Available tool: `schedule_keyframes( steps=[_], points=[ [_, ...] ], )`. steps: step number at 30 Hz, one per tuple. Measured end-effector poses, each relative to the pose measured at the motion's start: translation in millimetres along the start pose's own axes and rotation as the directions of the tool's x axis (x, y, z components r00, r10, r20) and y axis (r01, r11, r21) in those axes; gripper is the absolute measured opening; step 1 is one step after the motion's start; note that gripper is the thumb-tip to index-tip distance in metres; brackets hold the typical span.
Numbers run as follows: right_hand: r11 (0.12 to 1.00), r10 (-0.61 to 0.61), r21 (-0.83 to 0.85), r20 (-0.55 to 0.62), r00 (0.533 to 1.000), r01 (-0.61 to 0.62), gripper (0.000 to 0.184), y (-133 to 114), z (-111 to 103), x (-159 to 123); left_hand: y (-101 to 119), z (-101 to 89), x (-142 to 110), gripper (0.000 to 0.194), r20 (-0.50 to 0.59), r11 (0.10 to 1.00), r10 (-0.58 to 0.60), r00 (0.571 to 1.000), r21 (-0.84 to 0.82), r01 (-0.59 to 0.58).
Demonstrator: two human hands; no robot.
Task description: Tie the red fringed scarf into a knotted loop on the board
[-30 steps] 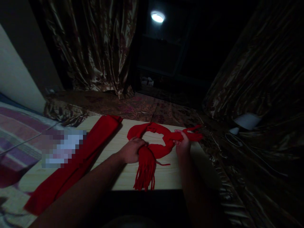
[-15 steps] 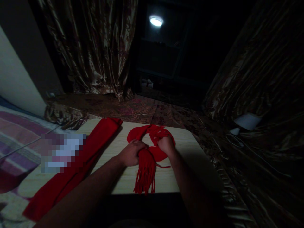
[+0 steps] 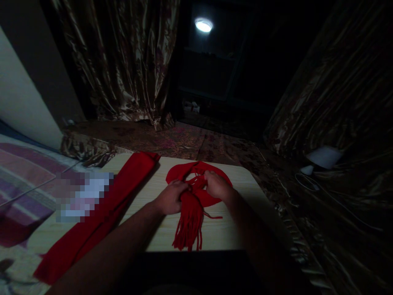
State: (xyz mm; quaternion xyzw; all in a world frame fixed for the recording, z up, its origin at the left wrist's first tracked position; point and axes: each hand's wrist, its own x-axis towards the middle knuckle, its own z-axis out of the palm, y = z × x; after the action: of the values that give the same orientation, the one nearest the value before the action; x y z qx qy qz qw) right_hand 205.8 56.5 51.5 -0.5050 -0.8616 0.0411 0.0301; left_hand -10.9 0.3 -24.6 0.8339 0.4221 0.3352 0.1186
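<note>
A red scarf (image 3: 211, 199) with a fringed end lies looped in a ring on a pale wooden table (image 3: 166, 241). Its fringe spreads toward the table's near edge. My left hand (image 3: 172, 196) is closed on the scarf at the ring's left side, just above the fringe. Inside the ring, my right hand (image 3: 217, 184) pinches another part of the same scarf, with red strands stretching between the two hands. Fingertips of both hands are partly hidden by the cloth.
Another long red cloth (image 3: 123, 188), folded into a strip, lies diagonally along the table's left side. Beyond it are a pixelated patch (image 3: 87, 194) and a striped bed cover (image 3: 18, 176). Patterned curtains (image 3: 132, 61) hang behind. At right is a white object with a cord (image 3: 325, 157).
My right hand has moved from the ring's upper right side into a pinch over its middle, drawing a fringed part across the opening. My left hand stays nearly in place.
</note>
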Motion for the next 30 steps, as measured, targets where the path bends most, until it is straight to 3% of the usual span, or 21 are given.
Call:
schedule_keyframes(
  steps=[3,6,9,12,15,17,20,23,24,26,28,30],
  points=[
    [0.989,-0.131,0.074,0.078,0.988,0.125,0.031,9.5,-6.2,-18.3,2.0,-2.0,0.2,0.042,-0.015,0.999,-0.043,0.999,-0.021,0.042],
    [0.979,-0.189,-0.033,0.192,0.963,0.199,0.049,18.4,-1.9,-35.1,2.2,-2.6,0.8,0.061,0.004,1.000,-0.004,1.000,-0.017,0.004],
    [0.954,-0.212,-0.192,0.117,0.970,0.232,0.048,23.0,4.6,-45.2,0.8,-1.1,1.2,0.049,0.026,1.000,0.024,0.999,0.017,-0.024],
    [0.944,-0.215,-0.270,-0.067,0.974,0.190,0.036,21.7,4.1,-49.8,-0.4,0.5,1.5,0.032,0.026,0.998,0.047,0.999,0.029,-0.048],
    [0.966,-0.105,-0.259,-0.287,0.952,0.028,0.024,16.4,0.6,-51.6,-0.4,0.4,2.0,0.034,0.005,0.999,0.046,0.999,0.002,-0.046],
    [0.981,0.032,-0.164,-0.394,0.919,-0.104,0.023,13.0,1.7,-49.9,-0.2,-0.4,2.4,0.034,-0.013,0.999,0.025,1.000,-0.024,-0.025],
    [0.949,0.314,0.169,-0.458,0.832,-0.265,0.033,10.9,11.6,-39.4,-0.2,-1.6,3.2,0.032,-0.031,0.997,-0.015,0.999,-0.075,0.013],
    [0.806,0.474,0.570,-0.457,0.753,-0.161,0.031,12.2,27.0,-22.9,-1.0,-1.6,3.6,0.029,-0.023,0.994,-0.047,0.999,-0.098,0.045],
    [0.770,0.464,0.633,-0.463,0.755,-0.085,0.026,12.8,31.7,-18.2,-1.4,-1.3,3.6,0.030,-0.023,0.994,-0.056,0.998,-0.097,0.053],
    [0.785,0.349,0.619,-0.462,0.816,0.015,0.014,12.8,38.1,-12.8,-2.5,-0.2,3.4,0.034,-0.029,0.993,-0.069,0.997,-0.094,0.066],
    [0.879,0.159,0.474,-0.382,0.910,0.046,0.008,10.9,40.3,-13.4,-3.7,1.0,3.2,0.035,-0.038,0.993,-0.076,0.996,-0.097,0.072],
    [0.961,0.012,0.269,-0.276,0.961,0.065,0.013,7.7,39.4,-18.0,-4.8,1.9,3.3,0.032,-0.041,0.993,-0.073,0.996,-0.100,0.069]
  ],
)
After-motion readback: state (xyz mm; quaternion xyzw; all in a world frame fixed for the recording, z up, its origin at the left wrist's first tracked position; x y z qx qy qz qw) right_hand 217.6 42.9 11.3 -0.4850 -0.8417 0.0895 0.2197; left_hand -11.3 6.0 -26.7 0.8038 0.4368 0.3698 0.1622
